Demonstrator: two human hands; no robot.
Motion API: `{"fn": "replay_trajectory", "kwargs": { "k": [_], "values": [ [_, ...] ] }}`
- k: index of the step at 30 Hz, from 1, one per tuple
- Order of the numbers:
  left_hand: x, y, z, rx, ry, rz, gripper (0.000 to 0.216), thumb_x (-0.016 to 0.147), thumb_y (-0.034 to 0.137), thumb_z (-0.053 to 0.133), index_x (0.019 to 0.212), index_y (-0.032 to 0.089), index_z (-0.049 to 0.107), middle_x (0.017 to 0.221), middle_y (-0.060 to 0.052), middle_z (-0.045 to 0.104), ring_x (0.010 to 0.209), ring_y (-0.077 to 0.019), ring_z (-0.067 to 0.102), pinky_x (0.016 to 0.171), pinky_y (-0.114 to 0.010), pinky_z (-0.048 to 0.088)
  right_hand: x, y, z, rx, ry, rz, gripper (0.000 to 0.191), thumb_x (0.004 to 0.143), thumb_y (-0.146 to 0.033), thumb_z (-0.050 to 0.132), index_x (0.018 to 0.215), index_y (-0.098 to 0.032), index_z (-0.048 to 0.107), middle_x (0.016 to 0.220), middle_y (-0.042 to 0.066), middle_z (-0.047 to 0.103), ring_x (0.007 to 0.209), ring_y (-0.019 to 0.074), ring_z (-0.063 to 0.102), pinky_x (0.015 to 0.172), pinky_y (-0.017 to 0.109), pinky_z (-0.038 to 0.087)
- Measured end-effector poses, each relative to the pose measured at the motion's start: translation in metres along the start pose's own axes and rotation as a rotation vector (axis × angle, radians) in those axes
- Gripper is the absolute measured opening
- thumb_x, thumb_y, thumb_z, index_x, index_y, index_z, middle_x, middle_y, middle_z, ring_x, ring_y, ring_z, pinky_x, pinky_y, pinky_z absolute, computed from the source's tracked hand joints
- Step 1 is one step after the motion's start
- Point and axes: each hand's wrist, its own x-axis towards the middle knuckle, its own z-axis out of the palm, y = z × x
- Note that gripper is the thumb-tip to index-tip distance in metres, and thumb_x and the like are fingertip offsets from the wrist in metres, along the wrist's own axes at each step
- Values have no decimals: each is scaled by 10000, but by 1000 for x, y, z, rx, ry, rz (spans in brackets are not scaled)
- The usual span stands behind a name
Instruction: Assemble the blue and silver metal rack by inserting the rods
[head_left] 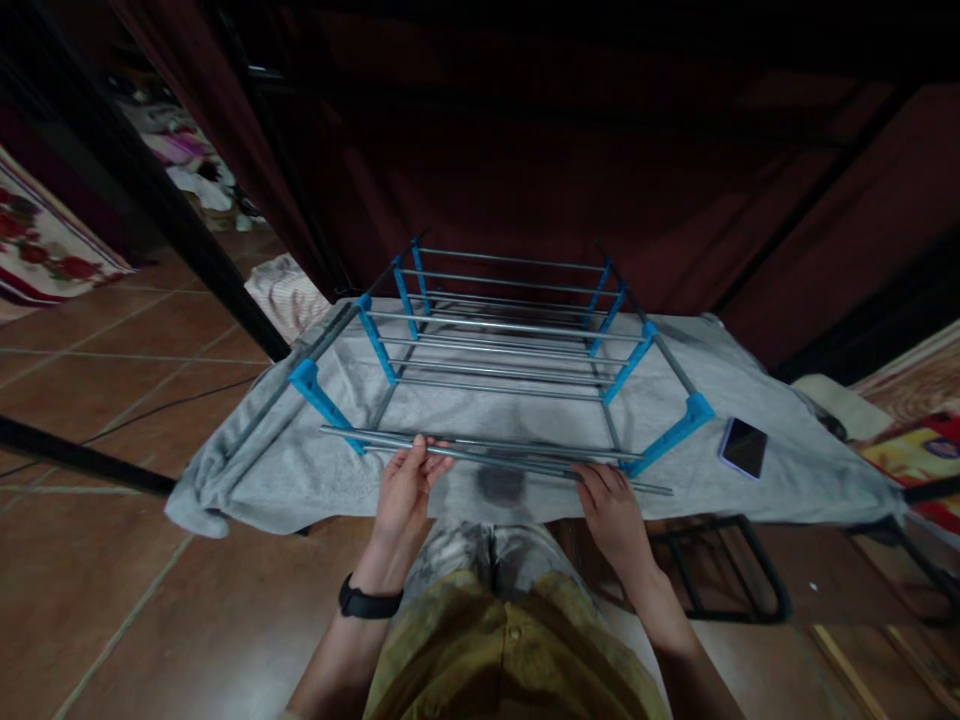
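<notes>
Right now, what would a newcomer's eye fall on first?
Probably the bright blue and grey metal rack, standing centrally on a pale grey cloth. At its near side, the left hand and right hand hold slim grey metal rods. To its right lies a purple-edged, dark-screened phone.

Front: rods (510,461) cross low past the near brackets (330,408), barring level entry.
Near bay: open from above, brackets either side.
Mid rack (630,365): stacked bars (502,325); only narrow slots between.
Back: curtain (510,190) close behind rack.
Right: strip of cloth (679,485) passable; phone (743,448) beyond.
Left: cloth passable; post (221,275) beyond.
</notes>
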Motion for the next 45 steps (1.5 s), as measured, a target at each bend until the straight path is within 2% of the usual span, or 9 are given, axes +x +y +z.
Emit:
{"fn": "replay_trajectory", "kwargs": {
  "k": [6, 13, 17, 20, 22, 24, 27, 37, 45],
  "values": [
    [8, 10, -11, 14, 62, -10, 184, 736, 267, 761, 719, 128, 642, 775, -29, 707, 727, -146, 683, 750, -316, 588, 0, 4, -9, -117, 145, 114, 287, 923, -204, 430, 1153, -237, 599, 1149, 77, 641, 1124, 235, 534, 1117, 542, 188],
    [21, 12, -27, 27, 170, 3, 135, 817, 204, 659, 695, 156, 627, 742, 14, 676, 767, -147, 682, 721, -317, 602, -1, 15, -16, -144, 305, 295, 314, 931, -234, 406, 1197, -250, 571, 1288, 111, 547, 1336, 289, 352, 1105, 630, 115],
    [23, 11, -29, 25, 201, -6, 122, 837, 193, 628, 717, 170, 637, 735, 22, 674, 774, -140, 680, 745, -311, 602, 3, 23, -7, 124, 527, 477, 508, 895, -388, 492, 1361, -199, 421, 1420, 184, 393, 1357, 304, 317, 1099, 583, 238],
    [23, 9, -27, 13, 204, -16, 139, 849, 183, 609, 715, 170, 639, 735, 17, 679, 755, -137, 679, 742, -309, 605, 7, 30, 1, 595, 634, 751, 600, 814, -479, 576, 1318, -188, 430, 1311, 161, 503, 1239, 271, 476, 1028, 495, 409],
    [23, 7, -23, -1, 210, -20, 154, 860, 172, 593, 714, 168, 641, 729, 15, 679, 755, -138, 680, 741, -307, 606, 10, 33, 4, 992, 569, 889, 523, 770, -481, 631, 1197, -204, 511, 1177, 110, 613, 1098, 238, 593, 963, 451, 487],
    [22, 5, -19, -13, 211, -34, 169, 871, 157, 575, 717, 162, 644, 729, 13, 680, 758, -137, 681, 739, -307, 608, 15, 33, 2, 1335, 457, 916, 394, 747, -448, 676, 1049, -213, 582, 1062, 80, 681, 996, 222, 654, 927, 434, 526],
    [22, 1, -11, -21, 202, -59, 183, 878, 145, 562, 716, 149, 647, 739, 0, 688, 757, -142, 682, 740, -314, 610, 24, 32, -5, 1587, 415, 882, 227, 741, -382, 708, 876, -219, 626, 959, 62, 724, 934, 213, 685, 913, 432, 551],
    [28, -9, 2, -22, 229, -91, 234, 896, 149, 533, 683, 145, 627, 723, -11, 690, 753, -137, 684, 767, -328, 608, 44, 39, -13, 1567, 450, 838, 219, 750, -336, 751, 909, -232, 643, 896, -7, 719, 750, 117, 676, 819, 303, 598],
    [27, -11, 3, -42, 235, -80, 220, 893, 109, 525, 694, 133, 616, 728, -8, 689, 743, -143, 689, 729, -336, 618, 46, 43, -12, 1591, 464, 885, 196, 730, -301, 761, 872, -221, 652, 898, 2, 715, 732, 117, 667, 798, 302, 605]
  ]
}}
